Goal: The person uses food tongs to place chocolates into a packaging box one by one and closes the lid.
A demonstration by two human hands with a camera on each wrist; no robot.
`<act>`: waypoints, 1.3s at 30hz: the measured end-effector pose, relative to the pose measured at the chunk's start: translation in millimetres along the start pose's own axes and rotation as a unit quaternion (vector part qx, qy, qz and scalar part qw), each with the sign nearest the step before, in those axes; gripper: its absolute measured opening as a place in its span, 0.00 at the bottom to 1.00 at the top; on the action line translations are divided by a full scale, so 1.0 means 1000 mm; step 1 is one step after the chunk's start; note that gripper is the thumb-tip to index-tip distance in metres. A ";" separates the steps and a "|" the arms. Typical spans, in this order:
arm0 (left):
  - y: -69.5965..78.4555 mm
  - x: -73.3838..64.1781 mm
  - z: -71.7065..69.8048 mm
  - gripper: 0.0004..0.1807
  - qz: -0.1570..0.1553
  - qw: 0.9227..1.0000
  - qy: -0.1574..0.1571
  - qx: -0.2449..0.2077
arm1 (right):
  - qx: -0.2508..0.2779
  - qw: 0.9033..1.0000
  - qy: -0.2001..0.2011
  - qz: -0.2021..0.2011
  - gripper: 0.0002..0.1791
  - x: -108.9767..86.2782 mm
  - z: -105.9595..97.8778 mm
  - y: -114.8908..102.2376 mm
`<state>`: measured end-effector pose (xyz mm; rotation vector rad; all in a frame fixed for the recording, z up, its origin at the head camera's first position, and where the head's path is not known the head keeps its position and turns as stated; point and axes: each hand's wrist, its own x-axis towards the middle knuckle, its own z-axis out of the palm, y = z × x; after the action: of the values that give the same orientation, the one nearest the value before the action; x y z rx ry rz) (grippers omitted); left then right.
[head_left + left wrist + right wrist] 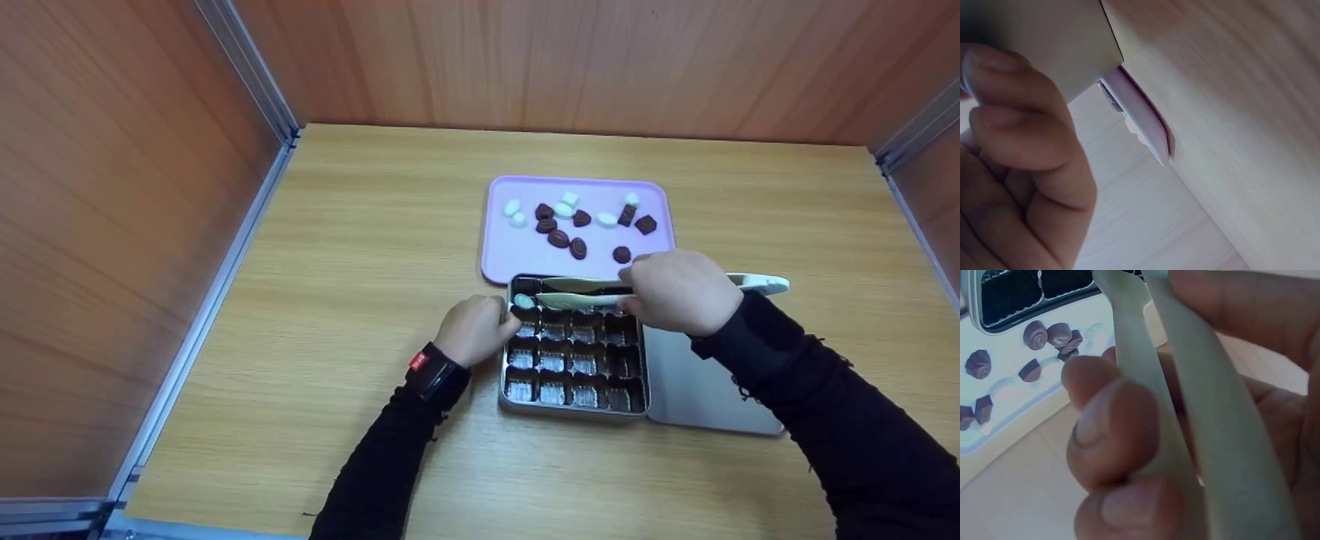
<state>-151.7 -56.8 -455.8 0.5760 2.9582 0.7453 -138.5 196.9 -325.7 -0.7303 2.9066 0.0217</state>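
In the head view, the divided box (574,412) has a dark insert of four rows; a pale piece (523,301) sits in the left-end compartment of the far row. The left hand (474,330) grips the box's left wall, thumb at the rim. The right hand (682,291) grasps pale tongs (577,300), their tips over that row, just beside the piece. Beyond the box, a pink tray (517,259) carries scattered dark pieces (558,238) and white pieces (607,220); a grey lid (712,386) lies flat to the right. The left wrist view shows curled fingers against the box wall, the tray edge-on behind its corner. In the right wrist view, fingers and thumb enclose both tong arms, with the loaded tray beyond.
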 end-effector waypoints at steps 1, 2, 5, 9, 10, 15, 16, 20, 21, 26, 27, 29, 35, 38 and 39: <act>0.000 0.000 0.000 0.20 0.000 1.000 -0.001 0.000 | 0.000 1.000 -0.001 -0.002 0.10 0.000 0.000 0.001; 0.000 0.000 0.000 0.20 0.000 1.000 -0.001 -0.001 | -0.001 1.000 -0.002 -0.003 0.11 0.000 0.001 0.002; 0.000 0.000 0.000 0.20 0.000 1.000 -0.002 -0.001 | -0.002 1.000 -0.001 -0.011 0.10 0.001 0.001 0.006; -0.001 0.000 0.001 0.20 -0.001 1.000 -0.004 -0.004 | 0.022 0.999 -0.006 -0.035 0.10 0.006 -0.003 0.022; -0.001 0.000 0.001 0.20 -0.001 1.000 -0.004 -0.005 | 0.036 0.998 -0.004 -0.042 0.12 0.007 -0.004 0.028; -0.002 0.000 0.001 0.20 -0.006 1.000 -0.004 -0.004 | 0.088 0.995 0.053 -0.009 0.18 0.020 0.001 0.064; -0.002 0.000 0.001 0.20 -0.007 1.000 -0.005 -0.004 | 0.083 0.994 0.070 0.006 0.20 0.022 0.004 0.071; -0.002 0.000 0.001 0.21 -0.008 1.000 -0.005 -0.001 | 0.045 0.992 0.102 0.065 0.21 0.031 0.024 0.098; -0.001 0.000 0.001 0.20 -0.008 1.000 -0.005 0.000 | 0.041 0.991 0.102 0.077 0.21 0.033 0.030 0.103; 0.000 0.001 0.002 0.20 -0.005 1.000 -0.005 0.003 | 0.044 0.989 0.080 0.115 0.20 0.040 0.051 0.122; 0.000 0.001 0.002 0.20 -0.006 1.000 -0.006 0.001 | 0.044 0.989 0.076 0.119 0.20 0.041 0.054 0.124; 0.001 0.001 0.002 0.20 -0.006 1.000 -0.009 0.001 | 0.046 0.989 0.069 0.124 0.20 0.042 0.057 0.126; 0.000 0.001 0.002 0.21 -0.006 1.000 -0.011 0.002 | 0.039 0.990 0.056 0.124 0.20 0.042 0.057 0.124; -0.001 0.001 0.001 0.21 -0.004 1.000 -0.008 0.005 | 0.037 0.991 0.046 0.122 0.22 0.042 0.055 0.120; -0.001 0.001 0.001 0.21 -0.003 1.000 -0.008 0.005 | 0.036 0.991 0.042 0.120 0.22 0.041 0.055 0.118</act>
<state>-152.7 -56.3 -457.4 0.5704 2.9493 0.7213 -222.7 284.7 -388.2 -0.3748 3.0393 -0.0897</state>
